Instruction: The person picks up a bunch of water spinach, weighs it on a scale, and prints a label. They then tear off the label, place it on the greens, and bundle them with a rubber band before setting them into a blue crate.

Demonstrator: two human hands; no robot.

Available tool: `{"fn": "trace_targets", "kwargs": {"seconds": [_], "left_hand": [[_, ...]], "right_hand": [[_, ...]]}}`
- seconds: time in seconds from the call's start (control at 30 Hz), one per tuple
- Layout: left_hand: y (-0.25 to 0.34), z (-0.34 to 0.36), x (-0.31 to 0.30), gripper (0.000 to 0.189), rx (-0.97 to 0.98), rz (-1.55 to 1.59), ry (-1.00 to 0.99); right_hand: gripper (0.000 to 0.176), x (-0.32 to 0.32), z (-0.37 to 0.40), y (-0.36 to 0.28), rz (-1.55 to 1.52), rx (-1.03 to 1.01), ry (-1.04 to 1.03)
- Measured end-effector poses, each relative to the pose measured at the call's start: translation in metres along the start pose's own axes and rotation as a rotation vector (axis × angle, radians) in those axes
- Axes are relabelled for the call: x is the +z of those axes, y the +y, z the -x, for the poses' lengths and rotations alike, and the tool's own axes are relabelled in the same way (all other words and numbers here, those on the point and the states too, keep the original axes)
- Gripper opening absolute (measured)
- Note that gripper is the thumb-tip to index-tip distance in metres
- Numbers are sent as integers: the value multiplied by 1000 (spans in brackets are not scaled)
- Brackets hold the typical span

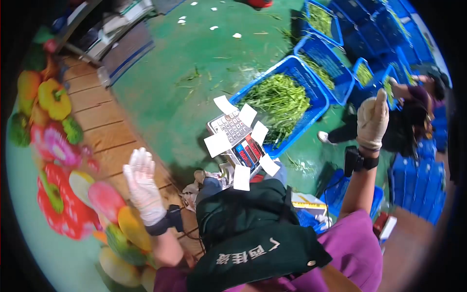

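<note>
My left hand [144,187], in a white glove, is raised at the left with its fingers stretched out and nothing in it. My right hand [373,120], gloved too, is held up at the right with straight fingers and holds nothing visible. Between them, in front of my dark green apron [253,214], stands a weighing scale [232,130] with a keypad and a lit red display. Several white paper labels [217,144] stick out around its edges. Just beyond it, a blue basket [318,107] holds long leafy green vegetables [277,104]. Neither hand touches these things.
More blue crates [348,78], some with greens, stand at the upper right, where another person [413,104] is bent over. A wall with vegetable pictures [56,100] runs along the left. White scraps [237,35] and loose stems lie on the green floor [194,44].
</note>
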State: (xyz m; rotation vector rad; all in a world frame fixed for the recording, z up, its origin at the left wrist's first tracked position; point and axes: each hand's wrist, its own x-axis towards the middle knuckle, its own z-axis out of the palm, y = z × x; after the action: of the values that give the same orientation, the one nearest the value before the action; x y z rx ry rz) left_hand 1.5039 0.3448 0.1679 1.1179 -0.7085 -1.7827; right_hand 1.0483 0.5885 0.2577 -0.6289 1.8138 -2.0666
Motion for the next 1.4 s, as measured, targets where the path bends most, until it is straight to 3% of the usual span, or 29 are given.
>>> {"fn": "trace_targets", "kwargs": {"seconds": [0.07, 0.17, 0.3, 0.4, 0.57, 0.67, 0.73, 0.8, 0.83, 0.93, 1.03, 1.1, 1.13, 1.17, 1.2, 1.27, 1.3, 1.33, 1.37, 1.4], "left_hand": [[39, -35, -20, 55, 43, -26, -117], [83, -63, -31, 55, 52, -108, -124], [112, -97, -32, 55, 32, -165, -180], [128, -117, -14, 53, 21, -123, -228], [161, -185, 16, 50, 51, -138, -372], [188, -235, 23, 50, 200, -258, -470], [212, -266, 22, 50, 193, -295, -357], [231, -289, 15, 51, 199, -417, -302], [240, -300, 9, 51, 170, -460, -254], [255, -337, -5, 51, 123, -541, -121], [258, -411, -16, 52, 19, -550, 35], [241, -475, 17, 51, -24, -569, -33], [244, -505, 41, 50, -67, -590, -85], [235, -505, 97, 47, 19, -644, -203], [225, -530, 134, 43, 40, -605, -311], [201, -554, 236, 39, 44, -601, -443], [190, -564, 286, 38, 26, -621, -537], [174, -574, 334, 36, 25, -495, -790], [158, -574, 378, 35, 67, -633, -775], [140, -585, 419, 36, 33, -604, -892]], "right_hand": [[50, 12, 39, -6, 154, -32, 227], [43, 21, 79, -19, 142, 35, 454], [37, 17, 107, -28, 70, 50, 804], [37, 31, 115, -35, 44, 64, 938], [43, 85, 86, -33, 24, 46, 804], [48, 124, 25, 2, -30, -6, 783], [49, 152, -32, 53, 272, -240, 700], [50, 221, -76, 42, -152, 177, 586], [51, 238, -94, 49, -370, 347, 351], [50, 314, -156, 103, -735, 241, 37], [62, 371, -198, 128, -743, 165, -49], [66, 389, -207, 137, -738, 150, -33], [68, 398, -208, 131, -709, 237, -5], [71, 401, -217, 127, -671, 315, 18], [71, 396, -225, 165, -586, 270, -70], [66, 386, -229, 180, -63, 268, 74], [62, 379, -238, 155, -85, 366, 143], [58, 371, -246, 122, -112, 459, 213], [50, 357, -257, 110, 21, 378, 297], [53, 340, -270, 104, 160, 109, 383]]}}
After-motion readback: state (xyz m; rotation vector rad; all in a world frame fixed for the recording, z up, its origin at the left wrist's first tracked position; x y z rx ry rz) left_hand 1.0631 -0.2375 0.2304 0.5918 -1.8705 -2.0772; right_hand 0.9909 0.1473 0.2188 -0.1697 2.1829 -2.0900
